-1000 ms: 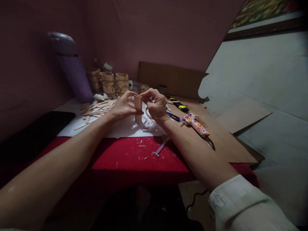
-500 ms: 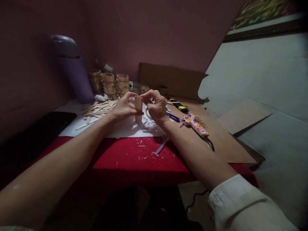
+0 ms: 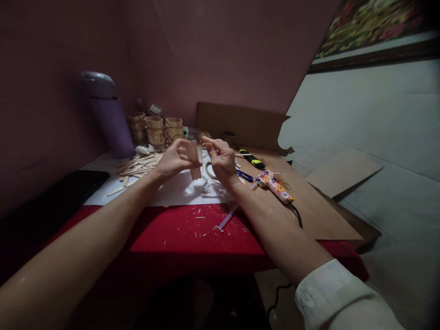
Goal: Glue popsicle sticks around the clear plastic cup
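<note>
Between the thumb and fingers of my left hand (image 3: 173,158) is a small piece made of joined wooden sticks (image 3: 195,160), tilted slightly and held above the white paper (image 3: 172,191). My right hand (image 3: 221,158) is just to its right, apart from it, with thumb and fingertips pinched together; whatever they may hold is too small to make out. Loose wooden sticks (image 3: 137,167) are piled on the paper left of my hands. Behind the pile stand cups made of sticks (image 3: 154,130).
A purple bottle (image 3: 112,123) stands at the back left, behind a black flat object (image 3: 85,183). A flowered glue gun (image 3: 275,185), a blue cutter (image 3: 244,175) and a yellow-black cutter (image 3: 252,158) lie at right. Scraps dot the red cloth (image 3: 178,233).
My right hand has moved off the stick piece, leaving a small gap. The piece now leans in my left hand. The whole view has shifted slightly, so the table sits lower.
</note>
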Motion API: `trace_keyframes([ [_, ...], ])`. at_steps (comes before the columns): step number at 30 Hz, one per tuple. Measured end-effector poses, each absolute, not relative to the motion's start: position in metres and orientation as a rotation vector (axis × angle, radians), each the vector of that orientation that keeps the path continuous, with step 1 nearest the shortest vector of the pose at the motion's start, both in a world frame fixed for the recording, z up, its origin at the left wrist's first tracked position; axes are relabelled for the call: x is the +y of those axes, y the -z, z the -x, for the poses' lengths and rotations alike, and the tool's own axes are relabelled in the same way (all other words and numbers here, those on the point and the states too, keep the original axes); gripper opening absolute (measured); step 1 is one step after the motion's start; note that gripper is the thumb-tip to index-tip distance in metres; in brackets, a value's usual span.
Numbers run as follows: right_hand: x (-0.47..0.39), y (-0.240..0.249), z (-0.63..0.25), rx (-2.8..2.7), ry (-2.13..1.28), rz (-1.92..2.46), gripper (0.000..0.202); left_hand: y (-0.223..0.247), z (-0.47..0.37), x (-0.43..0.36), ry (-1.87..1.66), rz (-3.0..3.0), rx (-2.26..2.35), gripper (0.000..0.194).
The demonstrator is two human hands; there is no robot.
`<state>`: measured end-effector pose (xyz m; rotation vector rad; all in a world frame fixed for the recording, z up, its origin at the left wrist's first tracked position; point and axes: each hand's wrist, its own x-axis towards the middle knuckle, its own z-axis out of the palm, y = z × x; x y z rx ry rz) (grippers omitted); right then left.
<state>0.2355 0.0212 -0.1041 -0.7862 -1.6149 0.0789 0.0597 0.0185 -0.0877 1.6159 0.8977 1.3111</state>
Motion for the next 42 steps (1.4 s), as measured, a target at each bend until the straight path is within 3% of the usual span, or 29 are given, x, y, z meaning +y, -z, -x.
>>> trace_keyframes([
  [5, 0.014, 0.110, -0.228, -1.564, -0.304, 0.794, 0.051, 0.074, -0.056, 0.011, -1.460, -1.295, 0.793, 0.064],
  [10, -0.005, 0.110, -0.220, -1.682, -0.186, 0.713, 0.036, 0.066, -0.054, 0.007, -1.344, -1.080, 0.684, 0.043],
  [20, -0.023, 0.105, -0.216, -1.717, 0.111, 0.578, 0.030, 0.062, -0.053, 0.003, -1.155, -0.968, 0.732, 0.028],
  [32, -0.023, 0.103, -0.217, -1.660, 0.135, 0.567, 0.014, 0.072, -0.057, 0.005, -1.071, -1.021, 0.776, 0.044],
  [42, -0.018, 0.107, -0.221, -1.644, 0.260, 0.559, 0.013, 0.074, -0.059, 0.004, -1.119, -1.098, 0.884, 0.062],
])
